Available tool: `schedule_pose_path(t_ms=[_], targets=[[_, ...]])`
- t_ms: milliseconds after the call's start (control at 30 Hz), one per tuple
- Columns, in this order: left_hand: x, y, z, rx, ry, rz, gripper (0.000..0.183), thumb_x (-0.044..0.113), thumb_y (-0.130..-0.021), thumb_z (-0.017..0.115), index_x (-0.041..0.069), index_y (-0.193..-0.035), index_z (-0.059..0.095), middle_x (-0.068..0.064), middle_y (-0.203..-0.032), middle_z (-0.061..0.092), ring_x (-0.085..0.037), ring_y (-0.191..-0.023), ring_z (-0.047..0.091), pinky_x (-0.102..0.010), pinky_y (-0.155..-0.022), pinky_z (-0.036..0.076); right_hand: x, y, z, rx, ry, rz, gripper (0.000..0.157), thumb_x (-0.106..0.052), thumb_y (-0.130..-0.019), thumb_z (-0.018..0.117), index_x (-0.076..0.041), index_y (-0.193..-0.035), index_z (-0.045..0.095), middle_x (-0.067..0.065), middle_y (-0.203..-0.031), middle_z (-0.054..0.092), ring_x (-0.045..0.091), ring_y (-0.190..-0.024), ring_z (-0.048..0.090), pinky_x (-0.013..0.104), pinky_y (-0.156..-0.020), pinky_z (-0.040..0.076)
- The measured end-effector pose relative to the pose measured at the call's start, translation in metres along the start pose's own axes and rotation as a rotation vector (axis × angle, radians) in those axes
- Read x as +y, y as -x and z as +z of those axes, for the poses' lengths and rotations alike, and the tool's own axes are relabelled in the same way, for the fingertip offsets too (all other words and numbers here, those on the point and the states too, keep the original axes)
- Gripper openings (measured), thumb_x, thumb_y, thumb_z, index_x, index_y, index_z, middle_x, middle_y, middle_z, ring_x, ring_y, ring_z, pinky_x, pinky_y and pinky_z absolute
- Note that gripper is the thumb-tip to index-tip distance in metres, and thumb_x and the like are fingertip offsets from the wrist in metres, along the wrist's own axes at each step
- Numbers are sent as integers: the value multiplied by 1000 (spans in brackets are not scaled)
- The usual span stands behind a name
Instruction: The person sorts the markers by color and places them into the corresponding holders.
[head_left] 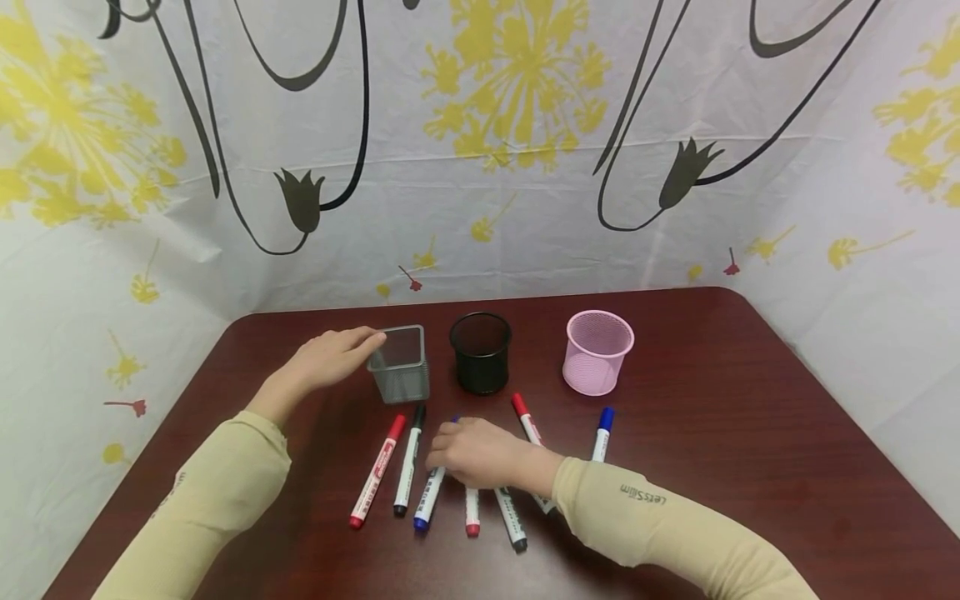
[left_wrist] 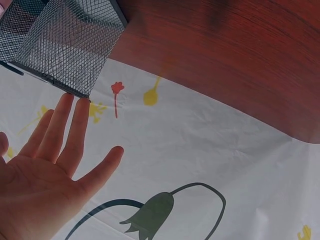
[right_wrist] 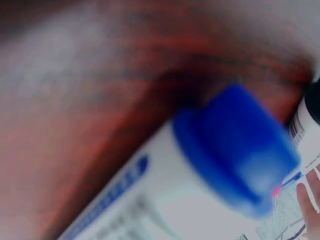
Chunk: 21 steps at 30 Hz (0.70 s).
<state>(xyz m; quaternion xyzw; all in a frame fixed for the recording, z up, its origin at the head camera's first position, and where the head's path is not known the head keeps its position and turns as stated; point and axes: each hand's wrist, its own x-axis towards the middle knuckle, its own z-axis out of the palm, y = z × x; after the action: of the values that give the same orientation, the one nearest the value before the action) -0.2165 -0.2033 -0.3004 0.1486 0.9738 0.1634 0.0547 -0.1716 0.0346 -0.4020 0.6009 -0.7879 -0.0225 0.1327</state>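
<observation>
My left hand [head_left: 333, 357] reaches to the grey square mesh pen holder [head_left: 405, 385], its fingers nearly straight. In the left wrist view two fingertips touch the edge of that holder. Over the row of markers my right hand [head_left: 480, 452] has its fingers curled down around the middle of a blue marker [head_left: 427, 502], whose two ends show past the hand. The right wrist view shows a blue marker end [right_wrist: 245, 150] close up, but not the gripping fingers. Partly under the right hand lie a red-ended marker [head_left: 472, 510] and a black-ended marker [head_left: 512, 521].
A black round mesh holder [head_left: 482, 367] and a pink round mesh holder [head_left: 592, 367] stand at the back. Left lie a red marker [head_left: 377, 472] and a black marker [head_left: 408, 462]; right, another red marker [head_left: 531, 427] and another blue marker [head_left: 602, 435]. Patterned cloth [head_left: 487, 242] surrounds the table.
</observation>
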Motion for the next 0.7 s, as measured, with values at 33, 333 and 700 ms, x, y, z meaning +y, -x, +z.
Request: schedule_pose_path(t_ms=[33, 333, 700], targets=[[0, 0, 0, 2, 2, 1, 59, 48, -92, 30, 4, -129, 43, -17, -124, 47, -36, -112, 42, -53, -90, 29, 1, 0, -1, 7, -5, -3, 22, -14, -79, 60, -24, -99, 64, -11, -91, 58, 8, -86, 49, 22, -69, 41], [-2, 1, 1, 9, 11, 11, 59, 49, -91, 31, 4, -128, 44, -17, -123, 48, -35, -110, 43, -52, -89, 31, 1, 6, -13, 71, -45, -19, 21, -16, -79, 59, -21, -100, 63, -10, -94, 58, 8, -89, 50, 22, -69, 41], [-1, 0, 0, 11, 11, 24, 57, 47, -92, 32, 4, -127, 45, -16, -122, 49, -34, -110, 44, -52, -89, 31, 1, 17, -19, 171, -136, -39, 19, -19, -80, 61, -20, -99, 63, -11, -94, 58, 5, -89, 50, 20, -75, 40]])
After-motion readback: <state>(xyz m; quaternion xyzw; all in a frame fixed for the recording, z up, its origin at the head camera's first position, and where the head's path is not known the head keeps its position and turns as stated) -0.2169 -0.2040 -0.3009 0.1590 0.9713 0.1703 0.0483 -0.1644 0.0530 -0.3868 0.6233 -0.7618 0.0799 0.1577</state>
